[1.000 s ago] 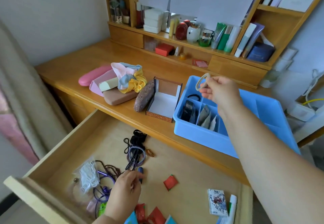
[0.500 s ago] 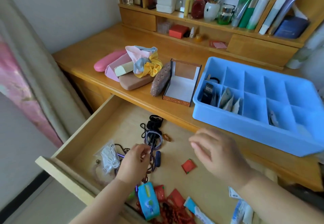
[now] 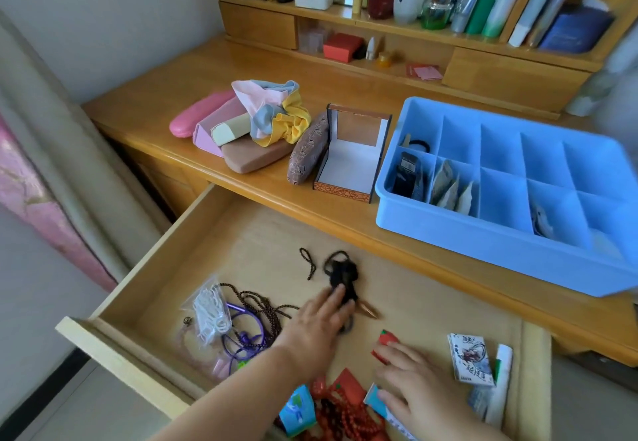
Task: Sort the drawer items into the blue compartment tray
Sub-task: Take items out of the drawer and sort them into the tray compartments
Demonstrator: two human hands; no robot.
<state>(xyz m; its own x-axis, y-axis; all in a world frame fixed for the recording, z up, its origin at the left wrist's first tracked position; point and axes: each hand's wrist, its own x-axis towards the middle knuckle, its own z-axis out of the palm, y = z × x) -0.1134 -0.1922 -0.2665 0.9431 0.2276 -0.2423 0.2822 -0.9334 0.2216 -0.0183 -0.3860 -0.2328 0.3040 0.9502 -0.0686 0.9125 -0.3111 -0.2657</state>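
Wooden drawer, far half bare; left hand flat on black hair ties, right hand fingers spread over packets.

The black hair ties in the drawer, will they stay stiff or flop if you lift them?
Probably flop: the black hair ties lie in a limp tangle of loops. They look light. The left hand touching them may lift several together.

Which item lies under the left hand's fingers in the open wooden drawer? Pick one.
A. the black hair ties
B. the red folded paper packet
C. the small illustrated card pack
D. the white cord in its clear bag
A: the left hand rests with straight fingers on the bundle of black hair ties mid-drawer.
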